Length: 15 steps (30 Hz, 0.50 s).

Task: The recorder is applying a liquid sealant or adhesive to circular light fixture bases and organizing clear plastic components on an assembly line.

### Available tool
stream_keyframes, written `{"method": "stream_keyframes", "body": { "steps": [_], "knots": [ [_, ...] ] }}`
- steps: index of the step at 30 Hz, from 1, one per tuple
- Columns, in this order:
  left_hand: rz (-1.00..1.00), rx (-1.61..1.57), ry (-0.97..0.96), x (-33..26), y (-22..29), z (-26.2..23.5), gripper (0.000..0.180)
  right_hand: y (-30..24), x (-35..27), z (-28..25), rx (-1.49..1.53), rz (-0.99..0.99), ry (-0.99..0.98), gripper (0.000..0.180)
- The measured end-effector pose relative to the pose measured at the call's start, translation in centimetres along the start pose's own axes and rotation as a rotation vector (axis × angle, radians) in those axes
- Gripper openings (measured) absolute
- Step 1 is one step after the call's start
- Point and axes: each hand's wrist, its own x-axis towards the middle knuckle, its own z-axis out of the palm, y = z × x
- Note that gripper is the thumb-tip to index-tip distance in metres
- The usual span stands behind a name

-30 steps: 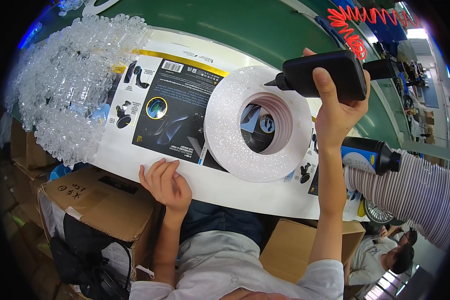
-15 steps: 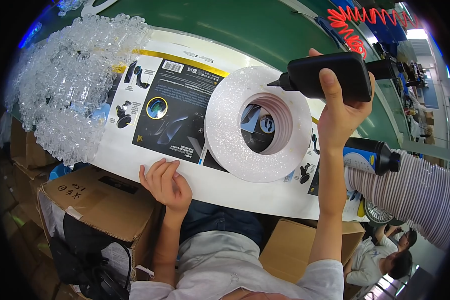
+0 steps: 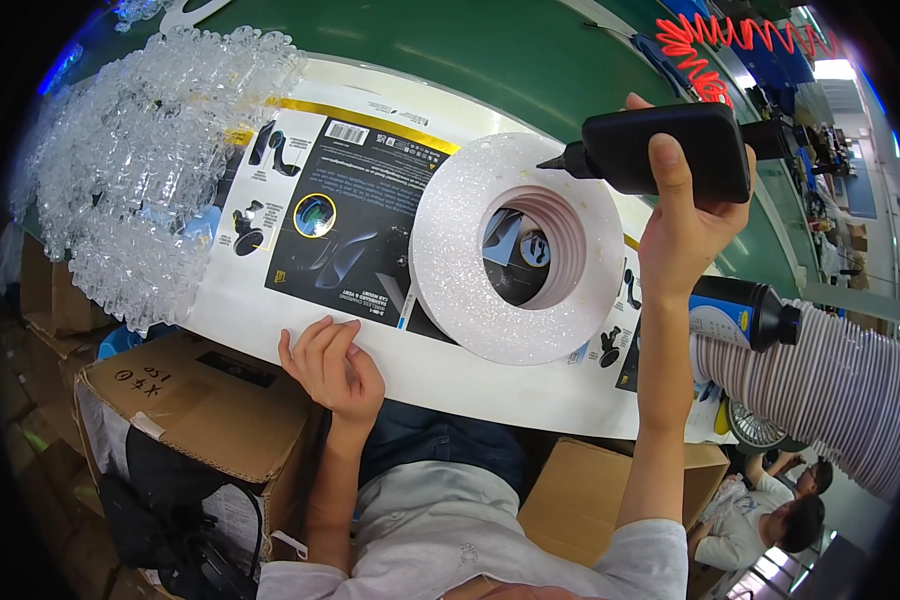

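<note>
My right hand (image 3: 682, 235) grips a black squeeze bottle (image 3: 635, 150), held on its side with the thumb along it. The pointed nozzle is aimed left, over the far part of a stack of white glittery rings (image 3: 455, 285). Whether the tip touches the top ring cannot be made out. Through the stack's round hole shows the printed sheet (image 3: 355, 240) beneath it. My left hand (image 3: 335, 375) rests by the near edge of the work surface, left of the stack, its fingers loosely bent and holding nothing.
A heap of clear plastic pieces (image 3: 150, 180) covers the left end. On the right lie another black bottle (image 3: 735, 312) with a blue label and a long row of stacked rings (image 3: 820, 380). Cardboard boxes (image 3: 205, 400) stand close below. A coiled red hose (image 3: 685, 50) hangs far right.
My right hand and the squeeze bottle have shifted slightly to the right. The left hand and the ring stack have stayed put.
</note>
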Motion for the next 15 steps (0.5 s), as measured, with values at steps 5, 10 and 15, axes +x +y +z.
{"method": "stream_keyframes", "body": {
  "steps": [5,10,15],
  "knots": [
    [-0.002,-0.002,0.003,0.0,0.0,0.0,0.024,0.0,0.3,-0.1,-0.034,-0.021,-0.023,0.028],
    [0.001,-0.006,-0.002,0.1,0.0,0.0,0.023,0.5,0.9,0.5,-0.006,-0.013,0.019,0.03],
    [-0.002,-0.005,-0.004,0.2,0.0,0.0,0.023,1.8,1.2,0.8,-0.033,-0.011,0.002,0.033]
  ]
}}
